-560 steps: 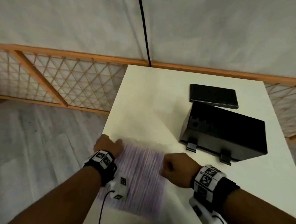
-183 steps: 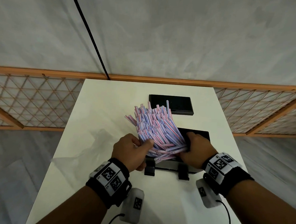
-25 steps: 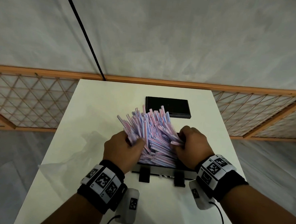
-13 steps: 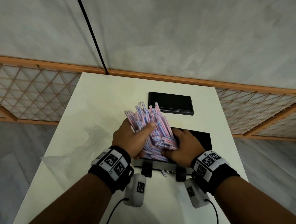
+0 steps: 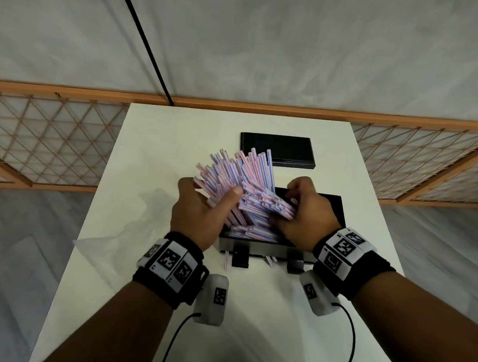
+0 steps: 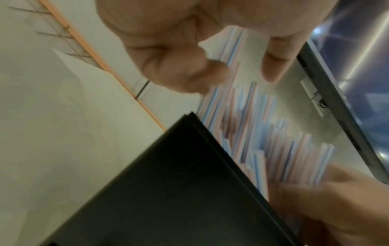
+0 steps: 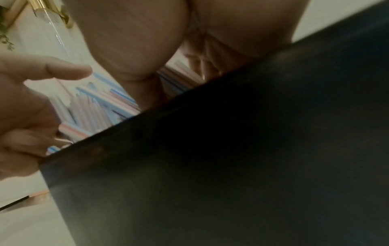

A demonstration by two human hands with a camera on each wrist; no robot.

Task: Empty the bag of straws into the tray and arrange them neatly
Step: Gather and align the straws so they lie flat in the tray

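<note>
Left hand (image 5: 199, 214): fingers and thumb spread and curved around the left flank of the straws (image 5: 240, 181), thumb tip pressed on the upper shafts. Right hand (image 5: 306, 213): fingers curled into the right side of the same bundle, pinching several shafts. The straws, striped pink, blue and white, stand fanned and leaning in the black tray (image 5: 338, 206), their upper ends splayed toward the table's far edge; lower layers lie flat inside. Two strays (image 5: 226, 259) lie on the table (image 5: 162, 137) against the tray's near wall. The emptied clear bag (image 5: 123, 229) lies left of the tray; a black lid (image 5: 277, 149) lies beyond it. Judged handling: light, smooth, easily crushed tubes that slide and scatter; best gathered loosely at mid-length from both flanks, then tapped level.
</note>
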